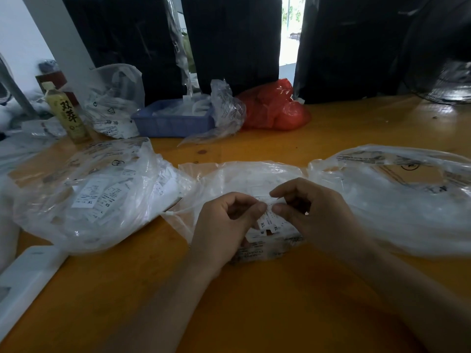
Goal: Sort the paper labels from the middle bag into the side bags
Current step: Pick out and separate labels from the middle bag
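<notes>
Three clear bags in a row on the orange table [254,301], and both hands busy over the centre one. Left hand [224,220] curled, thumb and fingertips pinching at a small paper label [267,220]; right hand [313,212] curled too, pinching the same little cluster from the other side. Looks like peeling one label off its neighbours, judging by the grip. Printed sizes readable just below the fingers: XL, XL, an M.

Middle bag [244,179] lying open and fairly flat, a modest heap of labels left at its near edge under the hands. Hard to count through the plastic.

Left side bag [84,194] already well stocked: plenty of white labels piled inside, XL, XS and L marks showing through the film. Right side bag [395,200] gaping wide, mostly pale and hazy inside; contents impossible to make out clearly, possibly little there.

So, by appearances, well underway but not finished. A good share sorted to the left, a handful remaining in the middle, the current label not yet dropped anywhere.

Further back, out of play: a blue tray [173,123] with white bits in it, a red bag [275,110], a yellow bottle [68,113], more crumpled clear plastic.

Risk worth flagging: thin labels clinging together, two going into one bag by mistake.
</notes>
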